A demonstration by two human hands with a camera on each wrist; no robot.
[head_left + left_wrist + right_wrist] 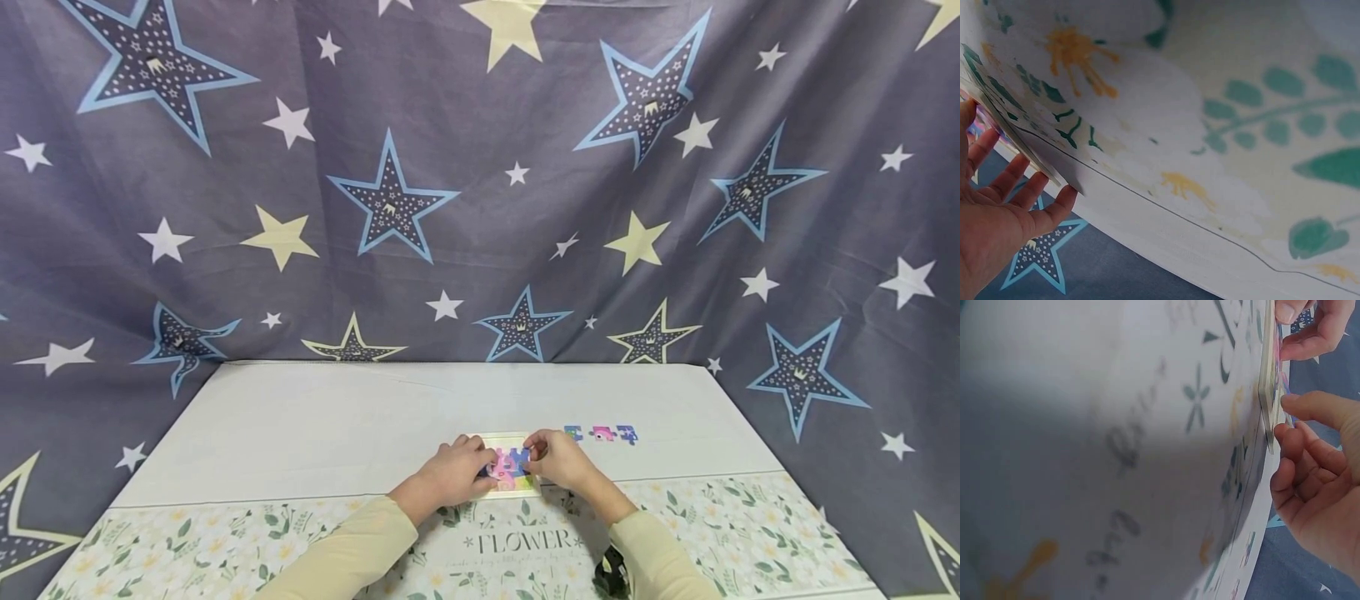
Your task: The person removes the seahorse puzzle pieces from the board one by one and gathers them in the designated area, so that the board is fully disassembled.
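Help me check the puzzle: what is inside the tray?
Pink and blue pieces show inside the tray, with some yellow-green near its bottom edge. The hands cover parts of both sides; anything beneath them cannot be seen.

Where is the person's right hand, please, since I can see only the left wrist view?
Observer: The head view shows the right hand at the right end of the puzzle board.

Operator: Thank you. Could you tell me whether any pieces lie off the board?

Observer: Yes, loose puzzle pieces lie on the white surface, to the right of the board.

Operator: And is there any large lettering on the floral cloth, please?

Observer: Yes, the word FLOWER is printed on it.
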